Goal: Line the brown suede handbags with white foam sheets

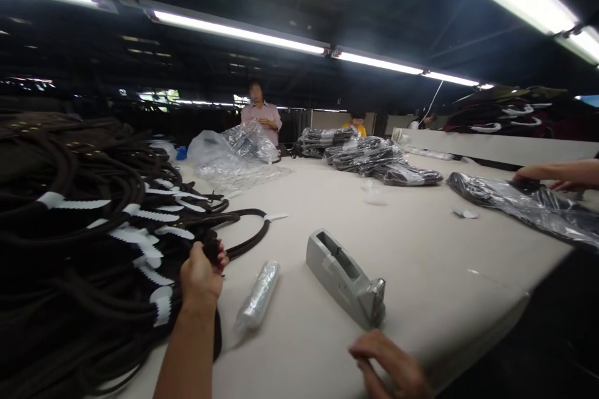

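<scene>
Two hands, dark pile, dispenser

Right hand [390, 361]: lower edge, just beside the dispenser [327, 274]; fingers curved, thumb close to them. Whether anything is pinched between cannot be told.
Left hand [202, 274]: fingers closed around a dark piece [212, 251], at the right edge of the pile [107, 262].
Roll [259, 293]: clear plastic, lying between left hand and dispenser.
Pile: dark goods with looped handles and white tags [163, 307]; one loop [255, 243] reaches onto the table [412, 249].
Handling, as judged: a firm hold, drawn clear of neighbouring loops, should spare the tags from snagging; the roll is best kept out of the path.
Beyond: wrapped bundle [510, 196] under a co-worker's hand [531, 173]; wrapped stack [365, 156]; loose film [234, 153]; a person [260, 115] behind it.
Obscured: most of the dark piece, by the fingers; whether it joins the pile is unclear. Right hand blurred; co-worker's arm cut off at the right edge.
</scene>
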The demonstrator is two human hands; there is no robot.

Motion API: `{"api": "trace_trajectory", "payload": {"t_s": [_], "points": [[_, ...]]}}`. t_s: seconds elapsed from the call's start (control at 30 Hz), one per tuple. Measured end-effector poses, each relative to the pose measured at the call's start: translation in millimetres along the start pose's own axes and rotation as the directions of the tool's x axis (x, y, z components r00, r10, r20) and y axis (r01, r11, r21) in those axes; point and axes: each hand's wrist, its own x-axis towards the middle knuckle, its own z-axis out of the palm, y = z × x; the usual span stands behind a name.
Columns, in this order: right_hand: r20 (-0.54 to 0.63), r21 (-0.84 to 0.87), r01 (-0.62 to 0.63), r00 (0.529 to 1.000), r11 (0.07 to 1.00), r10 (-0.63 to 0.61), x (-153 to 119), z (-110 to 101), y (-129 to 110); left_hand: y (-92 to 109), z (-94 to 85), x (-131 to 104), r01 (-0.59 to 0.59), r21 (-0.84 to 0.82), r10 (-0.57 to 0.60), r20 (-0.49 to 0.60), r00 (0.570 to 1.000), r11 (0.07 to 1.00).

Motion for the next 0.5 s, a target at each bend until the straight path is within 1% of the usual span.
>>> {"api": "trace_trajectory", "payload": {"t_s": [0.07, 0.1, 0.17, 0.23, 0.3, 0.33, 0.37, 0.4, 0.43, 0.5], "points": [[0.12, 0.041, 0.031, 0.992, 0.999, -0.036, 51.6, 36.7, -25.0, -1.5, 0.2, 0.8, 0.072, -0.058, -0.072, 0.006, 0.997, 0.996], [0.189, 0.039, 0.048, 0.98, 0.998, -0.055, 72.5, 55.2, -33.6, -2.0, 0.2, 1.1, 0.097, -0.081, -0.097, 0.004, 0.995, 0.992], [0.348, 0.008, 0.115, 0.931, 0.993, -0.111, 104.3, 89.5, -40.3, -2.8, -0.4, 1.6, 0.119, -0.116, -0.121, -0.01, 0.993, 0.986], [0.495, -0.001, 0.204, 0.851, 0.979, -0.177, 125.0, 118.4, -33.2, -3.6, -1.2, 1.6, 0.112, -0.131, -0.116, -0.027, 0.993, 0.985], [0.601, 0.022, 0.274, 0.765, 0.961, -0.232, 137.9, 141.2, -16.7, -5.0, -1.4, 0.0, 0.089, -0.122, -0.093, -0.032, 0.995, 0.989], [0.63, 0.033, 0.294, 0.735, 0.955, -0.249, 142.1, 150.4, -6.8, -6.1, -1.1, -1.4, 0.074, -0.108, -0.077, -0.027, 0.997, 0.991], [0.64, 0.04, 0.306, 0.723, 0.951, -0.259, 145.1, 158.2, 3.2, -7.4, -0.5, -3.3, 0.058, -0.089, -0.059, -0.017, 0.998, 0.994], [0.63, 0.041, 0.307, 0.73, 0.951, -0.263, 147.2, 164.8, 12.7, -9.0, 0.2, -5.4, 0.04, -0.066, -0.041, -0.001, 0.999, 0.997], [0.602, 0.039, 0.296, 0.755, 0.954, -0.259, 148.7, 170.3, 21.4, -10.8, 1.0, -7.6, 0.024, -0.039, -0.023, 0.02, 1.0, 0.999], [0.486, 0.05, 0.222, 0.846, 0.974, -0.218, 151.2, 177.6, 35.4, -15.1, 2.6, -11.6, -0.007, 0.026, 0.006, 0.072, 0.997, 1.0]]}}
